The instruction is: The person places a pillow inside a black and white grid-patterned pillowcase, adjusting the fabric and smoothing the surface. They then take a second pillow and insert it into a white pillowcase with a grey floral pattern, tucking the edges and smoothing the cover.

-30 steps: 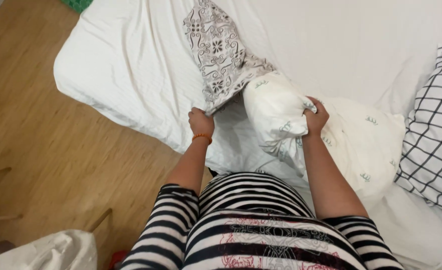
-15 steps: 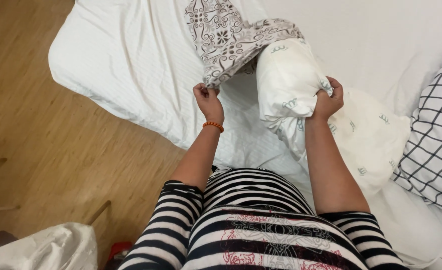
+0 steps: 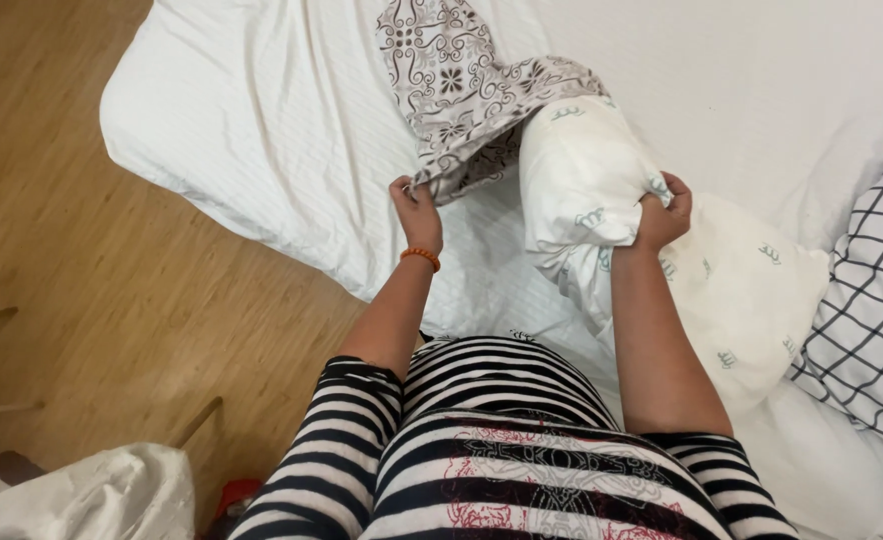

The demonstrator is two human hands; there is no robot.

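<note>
While I watch through the head camera, my left hand is pinched shut on the open edge of the grey-and-white patterned fabric pillowcase, with the thumb and fingers closed together on the cloth. An orange bead bracelet sits on that wrist. My right hand is clenched into the side of the soft white pillow with small pale-green printed marks, fingers dug into the filling.

Position of parts:
1. The pillow's upper end sits inside the mouth of the pillowcase; the cloth covers only its top.
2. The rest of the pillowcase lies flat on the white ribbed bed sheet, running toward the top edge of the view.
3. The lower part of the pillow spreads out to the right of my right forearm and rests on the sheet.
4. A white pillow with a black grid pattern lies just beside it at the right edge.

The bed's corner overhangs a light brown wooden floor. A crumpled white cloth lies at the lower left. My black-and-white striped shirt fills the bottom of the view.
</note>
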